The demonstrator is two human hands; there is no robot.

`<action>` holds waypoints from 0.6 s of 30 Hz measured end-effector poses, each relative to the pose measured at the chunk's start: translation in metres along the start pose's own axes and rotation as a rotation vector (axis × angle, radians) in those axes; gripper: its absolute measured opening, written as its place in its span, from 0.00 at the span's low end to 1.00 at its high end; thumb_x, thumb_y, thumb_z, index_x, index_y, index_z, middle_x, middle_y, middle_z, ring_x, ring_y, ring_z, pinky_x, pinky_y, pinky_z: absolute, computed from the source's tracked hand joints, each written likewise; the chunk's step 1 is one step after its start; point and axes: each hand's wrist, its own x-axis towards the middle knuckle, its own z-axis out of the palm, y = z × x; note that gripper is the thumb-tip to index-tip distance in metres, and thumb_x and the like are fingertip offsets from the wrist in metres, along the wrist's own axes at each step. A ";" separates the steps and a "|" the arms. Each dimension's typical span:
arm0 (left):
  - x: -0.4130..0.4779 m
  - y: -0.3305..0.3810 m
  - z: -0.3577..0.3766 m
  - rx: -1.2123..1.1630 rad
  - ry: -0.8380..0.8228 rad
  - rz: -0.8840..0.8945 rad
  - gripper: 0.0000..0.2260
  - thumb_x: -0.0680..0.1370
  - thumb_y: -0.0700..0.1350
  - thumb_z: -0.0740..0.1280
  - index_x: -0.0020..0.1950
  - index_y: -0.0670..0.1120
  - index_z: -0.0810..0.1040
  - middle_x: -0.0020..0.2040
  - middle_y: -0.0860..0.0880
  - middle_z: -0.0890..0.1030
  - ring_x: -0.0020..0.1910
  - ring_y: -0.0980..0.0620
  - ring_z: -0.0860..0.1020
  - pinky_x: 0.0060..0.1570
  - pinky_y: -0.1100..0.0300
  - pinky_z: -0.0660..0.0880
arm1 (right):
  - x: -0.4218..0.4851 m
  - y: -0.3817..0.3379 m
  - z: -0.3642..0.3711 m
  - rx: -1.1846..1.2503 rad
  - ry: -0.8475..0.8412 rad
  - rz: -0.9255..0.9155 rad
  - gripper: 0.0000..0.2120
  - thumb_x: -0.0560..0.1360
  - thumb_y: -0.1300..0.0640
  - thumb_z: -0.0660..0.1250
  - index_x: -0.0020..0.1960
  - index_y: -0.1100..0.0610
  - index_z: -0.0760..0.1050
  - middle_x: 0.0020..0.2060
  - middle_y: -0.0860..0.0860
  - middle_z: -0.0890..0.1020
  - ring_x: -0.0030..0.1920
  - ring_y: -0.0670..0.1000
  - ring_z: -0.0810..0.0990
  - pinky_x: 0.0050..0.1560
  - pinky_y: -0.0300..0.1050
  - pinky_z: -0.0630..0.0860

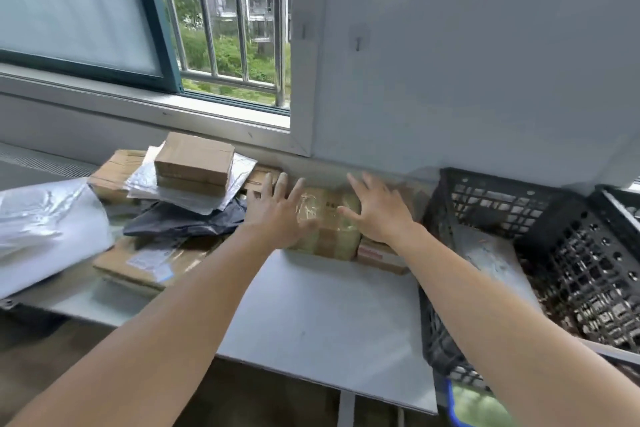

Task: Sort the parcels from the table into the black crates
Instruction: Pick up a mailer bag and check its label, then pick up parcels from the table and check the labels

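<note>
Both hands are out over the grey counter, fingers spread and loose, gripping nothing. The left hand lies over the left end of a brown taped box at the back edge, and the right hand over its right end; whether the palms actually press the cardboard I cannot tell. Some dark print sits on the box top between the hands, too blurred to read. A flatter carton with a reddish strip pokes out just beside it, under the right wrist.

To the left the parcels are heaped: a small cardboard box on top of a silvery mailer bag, that over a dark grey poly bag, with a flat carton behind and another flat carton bearing a white shipping label in front, its print illegible. A big white plastic parcel slumps over the counter's left end.

On the right stand two black crates: the near crate, with a pale flat parcel lying inside, and the edge of a second crate beyond it. Behind is a window with steel bars.
</note>
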 end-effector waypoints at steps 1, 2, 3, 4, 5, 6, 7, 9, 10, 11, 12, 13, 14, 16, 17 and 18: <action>0.003 -0.011 0.003 0.009 0.004 -0.012 0.39 0.77 0.72 0.51 0.81 0.55 0.40 0.82 0.47 0.41 0.80 0.43 0.40 0.75 0.38 0.49 | 0.009 -0.010 0.005 0.007 -0.015 -0.009 0.36 0.79 0.35 0.55 0.81 0.45 0.45 0.81 0.52 0.49 0.80 0.54 0.49 0.76 0.62 0.50; 0.006 -0.023 0.006 0.017 0.001 -0.023 0.39 0.77 0.71 0.51 0.81 0.55 0.40 0.82 0.47 0.41 0.80 0.42 0.40 0.75 0.37 0.48 | 0.019 -0.020 0.009 0.016 -0.027 -0.019 0.37 0.79 0.34 0.55 0.81 0.45 0.44 0.81 0.52 0.48 0.80 0.54 0.47 0.76 0.62 0.49; 0.011 -0.034 0.009 0.020 -0.006 -0.036 0.39 0.77 0.72 0.51 0.81 0.55 0.40 0.82 0.47 0.41 0.80 0.42 0.40 0.74 0.37 0.49 | 0.030 -0.029 0.014 0.028 -0.035 -0.028 0.37 0.79 0.34 0.55 0.81 0.45 0.44 0.81 0.51 0.47 0.80 0.53 0.47 0.76 0.62 0.48; 0.017 -0.046 0.012 0.020 -0.016 -0.051 0.40 0.77 0.72 0.51 0.81 0.55 0.39 0.82 0.47 0.41 0.80 0.42 0.39 0.74 0.37 0.49 | 0.043 -0.038 0.020 0.041 -0.041 -0.038 0.37 0.79 0.33 0.55 0.81 0.45 0.44 0.81 0.51 0.46 0.80 0.53 0.46 0.76 0.62 0.48; 0.023 -0.059 0.015 0.023 -0.026 -0.066 0.40 0.77 0.72 0.51 0.81 0.55 0.39 0.82 0.47 0.40 0.80 0.42 0.39 0.74 0.37 0.50 | 0.055 -0.046 0.025 0.052 -0.046 -0.049 0.37 0.79 0.33 0.55 0.81 0.45 0.44 0.81 0.51 0.46 0.80 0.53 0.46 0.76 0.62 0.48; 0.030 -0.071 0.018 0.029 -0.033 -0.081 0.40 0.77 0.72 0.51 0.81 0.55 0.38 0.82 0.47 0.40 0.80 0.42 0.39 0.75 0.36 0.50 | 0.069 -0.055 0.032 0.058 -0.051 -0.059 0.37 0.79 0.34 0.55 0.81 0.45 0.44 0.81 0.51 0.46 0.80 0.53 0.46 0.77 0.62 0.48; 0.037 -0.084 0.020 0.037 -0.037 -0.096 0.40 0.77 0.71 0.51 0.80 0.55 0.38 0.82 0.47 0.40 0.80 0.42 0.39 0.75 0.36 0.50 | 0.083 -0.063 0.038 0.064 -0.054 -0.070 0.37 0.79 0.34 0.55 0.81 0.45 0.43 0.81 0.51 0.46 0.80 0.53 0.47 0.77 0.62 0.49; 0.054 -0.110 0.024 0.053 -0.047 -0.128 0.39 0.78 0.71 0.51 0.80 0.55 0.38 0.82 0.46 0.41 0.80 0.42 0.41 0.74 0.36 0.50 | 0.113 -0.079 0.051 0.087 -0.065 -0.095 0.37 0.79 0.34 0.55 0.81 0.45 0.43 0.81 0.51 0.46 0.80 0.53 0.47 0.77 0.62 0.49; 0.062 -0.124 0.024 0.061 -0.056 -0.148 0.39 0.77 0.71 0.51 0.80 0.55 0.38 0.82 0.46 0.42 0.80 0.41 0.42 0.74 0.36 0.51 | 0.128 -0.088 0.058 0.101 -0.071 -0.108 0.37 0.79 0.34 0.55 0.81 0.45 0.43 0.81 0.51 0.46 0.80 0.53 0.47 0.77 0.62 0.49; 0.071 -0.137 0.025 0.070 -0.069 -0.171 0.40 0.77 0.72 0.51 0.80 0.55 0.38 0.82 0.45 0.42 0.80 0.41 0.42 0.74 0.36 0.51 | 0.143 -0.096 0.064 0.113 -0.079 -0.122 0.37 0.79 0.34 0.55 0.81 0.45 0.43 0.81 0.50 0.46 0.80 0.53 0.47 0.77 0.62 0.50; 0.080 -0.149 0.024 0.079 -0.088 -0.192 0.40 0.77 0.72 0.51 0.80 0.55 0.38 0.81 0.44 0.42 0.80 0.41 0.42 0.75 0.36 0.51 | 0.158 -0.104 0.069 0.124 -0.092 -0.136 0.37 0.79 0.34 0.55 0.81 0.45 0.43 0.81 0.50 0.46 0.80 0.53 0.47 0.77 0.62 0.50; 0.088 -0.161 0.024 0.086 -0.105 -0.212 0.40 0.77 0.72 0.51 0.80 0.55 0.38 0.81 0.44 0.42 0.80 0.41 0.41 0.75 0.36 0.51 | 0.171 -0.112 0.074 0.132 -0.107 -0.147 0.37 0.79 0.34 0.55 0.81 0.45 0.43 0.81 0.50 0.46 0.80 0.53 0.47 0.77 0.62 0.50; 0.095 -0.172 0.025 0.088 -0.113 -0.230 0.40 0.77 0.71 0.51 0.80 0.55 0.38 0.81 0.44 0.42 0.80 0.41 0.41 0.75 0.36 0.51 | 0.184 -0.120 0.079 0.137 -0.117 -0.158 0.37 0.79 0.34 0.56 0.81 0.45 0.43 0.81 0.50 0.47 0.80 0.53 0.48 0.77 0.61 0.51; 0.109 -0.193 0.029 0.079 -0.116 -0.272 0.40 0.77 0.71 0.51 0.80 0.55 0.37 0.81 0.44 0.41 0.80 0.41 0.41 0.75 0.37 0.51 | 0.207 -0.134 0.088 0.144 -0.124 -0.189 0.37 0.79 0.34 0.57 0.81 0.45 0.45 0.81 0.50 0.48 0.79 0.53 0.49 0.76 0.61 0.52; 0.114 -0.203 0.032 0.069 -0.117 -0.290 0.40 0.77 0.72 0.52 0.80 0.55 0.37 0.81 0.44 0.40 0.80 0.41 0.40 0.75 0.37 0.51 | 0.217 -0.140 0.091 0.150 -0.126 -0.203 0.37 0.79 0.35 0.57 0.81 0.45 0.45 0.81 0.50 0.49 0.79 0.53 0.50 0.76 0.61 0.53; 0.119 -0.212 0.035 0.060 -0.118 -0.306 0.40 0.77 0.72 0.52 0.80 0.55 0.37 0.81 0.44 0.40 0.80 0.42 0.40 0.75 0.37 0.50 | 0.226 -0.146 0.095 0.159 -0.130 -0.215 0.37 0.79 0.35 0.57 0.81 0.46 0.46 0.80 0.50 0.50 0.79 0.52 0.52 0.75 0.60 0.54</action>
